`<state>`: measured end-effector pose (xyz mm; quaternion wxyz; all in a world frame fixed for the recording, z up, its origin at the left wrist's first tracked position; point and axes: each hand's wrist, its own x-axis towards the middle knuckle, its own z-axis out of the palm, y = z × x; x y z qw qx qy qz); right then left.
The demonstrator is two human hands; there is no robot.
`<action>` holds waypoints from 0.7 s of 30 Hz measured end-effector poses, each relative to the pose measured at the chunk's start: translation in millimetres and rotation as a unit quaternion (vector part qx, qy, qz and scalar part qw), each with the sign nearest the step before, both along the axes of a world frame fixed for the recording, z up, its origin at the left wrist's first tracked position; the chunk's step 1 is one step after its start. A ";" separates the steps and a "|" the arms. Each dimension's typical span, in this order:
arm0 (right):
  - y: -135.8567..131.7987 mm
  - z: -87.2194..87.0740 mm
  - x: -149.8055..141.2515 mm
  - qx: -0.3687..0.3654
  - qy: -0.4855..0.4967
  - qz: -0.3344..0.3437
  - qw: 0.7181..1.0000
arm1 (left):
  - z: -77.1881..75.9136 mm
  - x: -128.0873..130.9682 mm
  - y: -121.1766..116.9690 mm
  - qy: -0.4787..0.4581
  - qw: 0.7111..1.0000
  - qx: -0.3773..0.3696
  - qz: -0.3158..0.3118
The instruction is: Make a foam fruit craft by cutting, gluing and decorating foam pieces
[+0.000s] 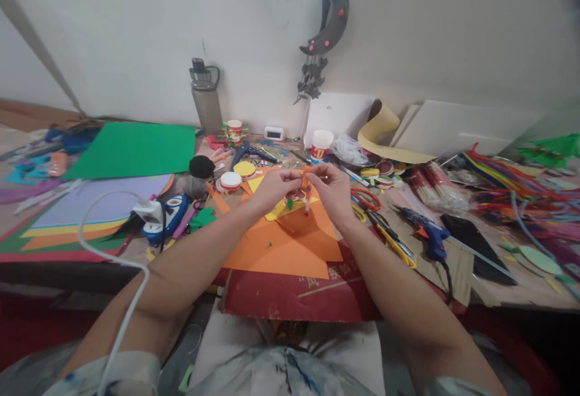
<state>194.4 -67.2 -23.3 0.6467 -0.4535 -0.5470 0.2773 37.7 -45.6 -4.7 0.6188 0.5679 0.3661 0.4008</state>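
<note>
Both hands meet above the middle of the work surface. My left hand [281, 187] and my right hand [333, 189] pinch a small strip of orange paper [306, 177] between their fingertips. Just below the fingers are a bit of green and a thin pinkish piece, too small to name. Under the hands lie orange paper sheets [276, 251] with yellow paper [276, 210] on top. These sheets rest on a red board [290, 296] with pale lettering.
On the left are a green sheet [140, 151], a blue power strip [165, 220] and a white cable [136, 287]. To the right lie a yellow utility knife [394, 242], a blue glue gun [426, 233] and a black phone [478, 248]. A bottle [206, 100] and paper cup [321, 145] stand behind.
</note>
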 end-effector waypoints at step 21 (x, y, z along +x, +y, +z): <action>-1.8 -3.0 -0.4 0.028 -0.059 0.035 0.997 | -2.2 -1.2 7.0 -0.066 0.995 -0.059 0.041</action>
